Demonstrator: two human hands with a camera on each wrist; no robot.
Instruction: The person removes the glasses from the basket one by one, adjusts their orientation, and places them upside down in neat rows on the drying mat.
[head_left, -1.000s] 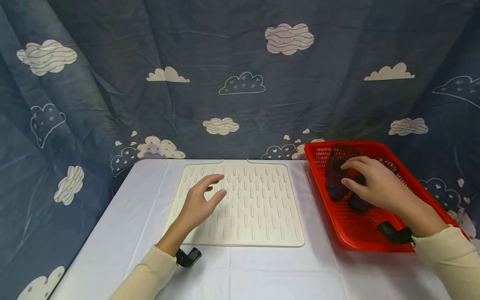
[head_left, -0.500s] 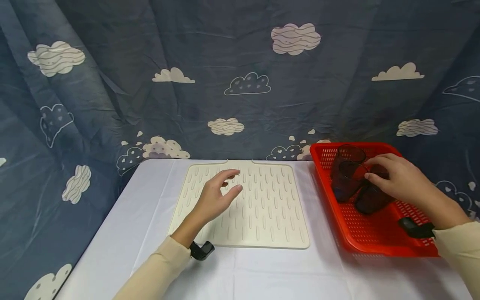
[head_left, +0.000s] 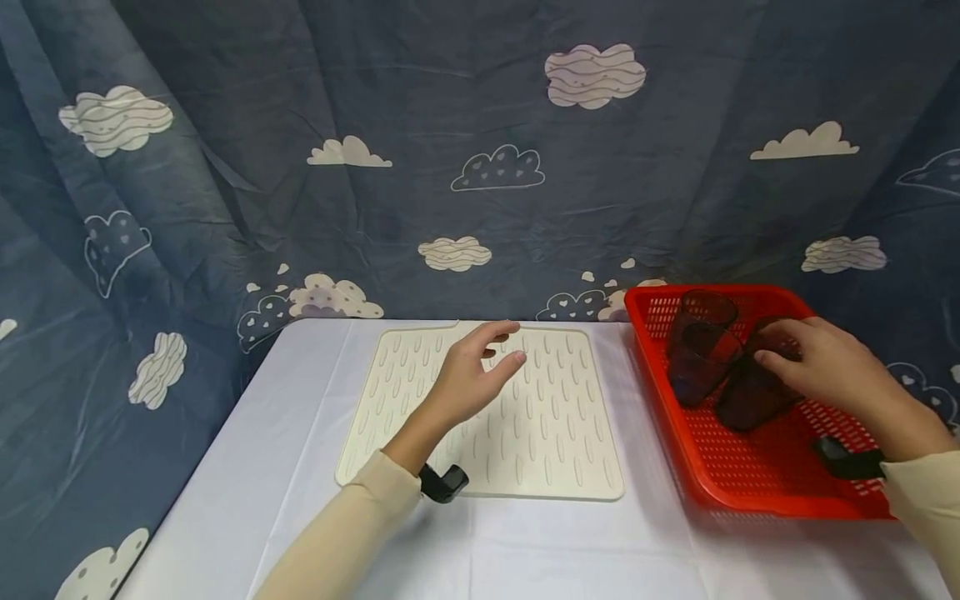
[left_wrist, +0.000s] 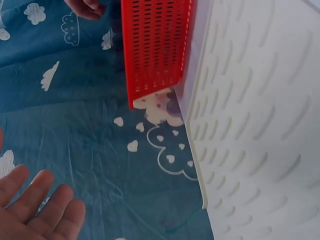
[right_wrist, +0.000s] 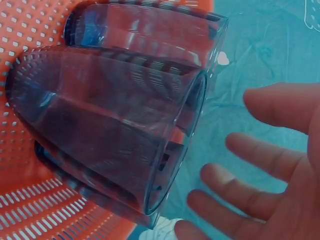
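Several dark tinted drinking glasses lean in the red basket on the right of the head view; one glass (head_left: 693, 375) is at the left and another glass (head_left: 750, 396) beside it. My right hand (head_left: 832, 358) is over the basket, close to the rim of that second glass. In the right wrist view its spread fingers (right_wrist: 250, 197) are apart from the nearest glass (right_wrist: 95, 110), which lies tilted with its mouth facing the hand. My left hand (head_left: 465, 379) hovers above the cream ridged mat (head_left: 555, 433), thumb and fingers apart, holding nothing.
The red perforated basket (head_left: 693, 462) stands at the right of the table, beside the mat. A white cloth (head_left: 570, 550) covers the table. A dark blue curtain (head_left: 360, 225) with cloud prints hangs behind and at the sides.
My right hand has drawn back rightward from the left glasses to the one beside them. My left hand has moved to the right over the mat. The head view has shifted slightly.
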